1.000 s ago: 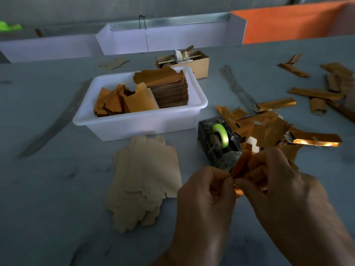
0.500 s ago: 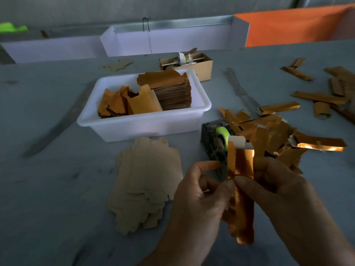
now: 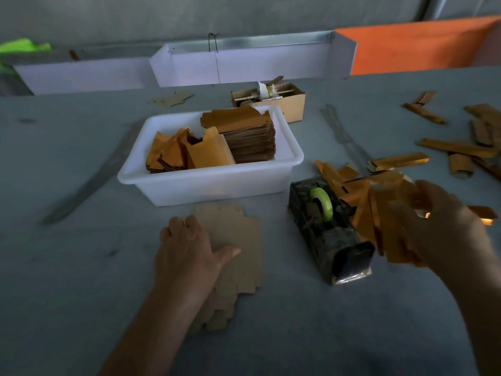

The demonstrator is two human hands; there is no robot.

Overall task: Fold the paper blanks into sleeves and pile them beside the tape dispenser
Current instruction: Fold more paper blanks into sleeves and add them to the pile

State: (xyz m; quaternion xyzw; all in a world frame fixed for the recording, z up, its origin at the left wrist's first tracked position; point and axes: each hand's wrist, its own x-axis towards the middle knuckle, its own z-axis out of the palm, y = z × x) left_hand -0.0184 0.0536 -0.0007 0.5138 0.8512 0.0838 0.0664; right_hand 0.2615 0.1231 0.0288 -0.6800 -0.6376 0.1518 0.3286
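A dark tape dispenser (image 3: 328,234) with a green roll stands in the middle of the table. My right hand (image 3: 436,226), blurred, holds a folded gold sleeve (image 3: 379,229) just right of the dispenser, over a pile of gold sleeves (image 3: 352,183). My left hand (image 3: 187,248) lies on a fanned stack of flat brown paper blanks (image 3: 244,240) left of the dispenser, fingers curled at the top blank's left edge and thumb stretched across it. Whether it grips a blank I cannot tell.
A white plastic tub (image 3: 211,183) behind the blanks holds more gold blanks and a thick stack. A small cardboard box (image 3: 287,104) sits behind it. Loose gold sleeves (image 3: 458,147) lie scattered at the far right. White boards and an orange panel (image 3: 412,47) line the back edge.
My hands have parted. The right hand carried the folded sleeve right, to the pile beside the dispenser. The left hand let go and moved left onto the stack of blanks.
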